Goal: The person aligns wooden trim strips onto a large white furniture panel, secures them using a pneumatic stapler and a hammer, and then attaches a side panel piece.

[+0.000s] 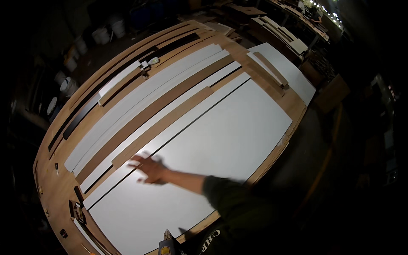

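My right hand point(151, 168) reaches left over a large white panel point(204, 140), with fingers spread and nothing seen in them. It is slightly blurred, and I cannot tell whether it touches the surface. Under the fingertips runs the dark gap between this panel and a narrow white strip point(170, 127). A brown strip point(163, 127) lies just beyond. My left hand is out of view. At the lower edge the tip of a power tool point(166, 244), dark with a yellow label, points up over the panel's near edge; whatever holds it is hidden.
Long white boards point(140, 102) and black strips point(80, 117) lie across the wooden table point(51, 174). Small dark parts point(78, 210) sit at the left end. Another white panel point(293, 72) overhangs the far right, with narrow strips point(270, 68) nearby. White buckets point(101, 35) stand beyond.
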Motion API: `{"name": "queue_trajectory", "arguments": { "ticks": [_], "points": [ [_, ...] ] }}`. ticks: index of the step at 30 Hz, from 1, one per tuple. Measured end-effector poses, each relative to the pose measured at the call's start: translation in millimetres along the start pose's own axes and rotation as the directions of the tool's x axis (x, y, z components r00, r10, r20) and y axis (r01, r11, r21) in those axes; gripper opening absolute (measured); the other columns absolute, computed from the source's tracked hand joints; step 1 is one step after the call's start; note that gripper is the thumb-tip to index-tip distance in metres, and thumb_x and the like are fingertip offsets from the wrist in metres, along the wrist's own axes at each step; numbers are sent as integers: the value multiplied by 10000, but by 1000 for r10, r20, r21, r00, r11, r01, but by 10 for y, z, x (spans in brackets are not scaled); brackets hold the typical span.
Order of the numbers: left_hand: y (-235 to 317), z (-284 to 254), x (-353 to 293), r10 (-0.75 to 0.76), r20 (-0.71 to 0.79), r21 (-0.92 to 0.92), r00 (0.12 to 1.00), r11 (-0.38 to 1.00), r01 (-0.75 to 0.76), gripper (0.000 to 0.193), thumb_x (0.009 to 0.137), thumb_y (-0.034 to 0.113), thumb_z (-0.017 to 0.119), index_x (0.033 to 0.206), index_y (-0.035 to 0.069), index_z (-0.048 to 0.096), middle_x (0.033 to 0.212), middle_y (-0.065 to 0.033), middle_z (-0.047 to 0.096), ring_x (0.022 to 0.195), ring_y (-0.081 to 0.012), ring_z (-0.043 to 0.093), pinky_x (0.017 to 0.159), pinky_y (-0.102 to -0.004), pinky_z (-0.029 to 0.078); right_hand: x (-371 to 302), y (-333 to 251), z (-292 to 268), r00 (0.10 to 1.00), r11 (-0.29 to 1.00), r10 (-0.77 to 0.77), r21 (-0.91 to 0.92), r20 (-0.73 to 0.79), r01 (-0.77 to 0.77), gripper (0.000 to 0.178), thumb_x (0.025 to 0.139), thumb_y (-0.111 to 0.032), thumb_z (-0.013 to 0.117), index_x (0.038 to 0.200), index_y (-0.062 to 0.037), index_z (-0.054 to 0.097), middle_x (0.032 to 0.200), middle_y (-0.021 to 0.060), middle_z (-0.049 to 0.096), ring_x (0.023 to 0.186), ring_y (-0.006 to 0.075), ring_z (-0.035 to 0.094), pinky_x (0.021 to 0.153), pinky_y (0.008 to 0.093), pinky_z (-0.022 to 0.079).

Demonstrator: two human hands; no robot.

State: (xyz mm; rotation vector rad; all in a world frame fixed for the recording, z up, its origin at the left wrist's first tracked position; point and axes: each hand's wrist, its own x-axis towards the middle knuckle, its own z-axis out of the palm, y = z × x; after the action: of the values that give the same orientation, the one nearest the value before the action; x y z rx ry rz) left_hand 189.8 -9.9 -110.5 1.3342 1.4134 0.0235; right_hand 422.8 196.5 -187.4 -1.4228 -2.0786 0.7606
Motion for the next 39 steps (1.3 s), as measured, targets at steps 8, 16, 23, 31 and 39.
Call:
{"name": "queue_trajectory", "arguments": {
  "ticks": [8, 16, 23, 31, 39],
  "points": [
    [937, 1424, -49, -107, -41, -12, 993, 994, 107, 403, 681, 124, 728, 1045, -1, 609, 986, -116, 653, 928, -234, 622, 822, -370, 492, -2029, 3002, -2752, 746, 665, 280, -439, -603, -605, 939, 711, -546, 718, 1415, -71, 318, 1420, 118, 381, 1359, 302, 299, 1095, 534, 227],
    [1595, 2296, -317, -190, -126, -72, 974, 981, 183, 402, 666, 94, 737, 1030, -15, 608, 968, -114, 656, 910, -217, 627, 811, -357, 495, -1828, 3515, -3491, 963, 889, 218, -375, -160, -264, 707, 673, -546, 747, 1121, -24, 589, 1163, 114, 548, 1167, 305, 470, 1055, 410, 342],
    [1851, 2646, -448, -199, -213, -105, 956, 978, 180, 402, 652, 67, 746, 1018, -27, 608, 953, -112, 660, 895, -203, 632, 801, -345, 497, -1821, 3595, -3471, 963, 927, 93, -330, -251, -176, 611, 636, -465, 800, 1037, -47, 607, 1102, 108, 553, 1097, 301, 500, 968, 401, 413],
    [1877, 2481, -404, 27, -453, 128, 891, 991, 35, 330, 690, 119, 710, 997, 14, 650, 880, -161, 692, 842, -273, 680, 743, -347, 526, -1810, 3579, -3425, 953, 929, -46, -363, -300, -69, 556, 590, -363, 831, 982, -54, 586, 1002, 131, 564, 1002, 330, 541, 881, 423, 449],
    [1706, 2209, 386, 298, -611, 533, 734, 840, 103, 749, 717, 257, 741, 1329, -16, 405, 997, -197, 623, 873, -377, 623, 734, -458, 508, -1897, 3362, -3435, 977, 902, 32, -415, -210, -119, 555, 628, -369, 802, 1005, -49, 551, 1030, 121, 538, 1009, 313, 515, 907, 416, 416]
  ]
}}
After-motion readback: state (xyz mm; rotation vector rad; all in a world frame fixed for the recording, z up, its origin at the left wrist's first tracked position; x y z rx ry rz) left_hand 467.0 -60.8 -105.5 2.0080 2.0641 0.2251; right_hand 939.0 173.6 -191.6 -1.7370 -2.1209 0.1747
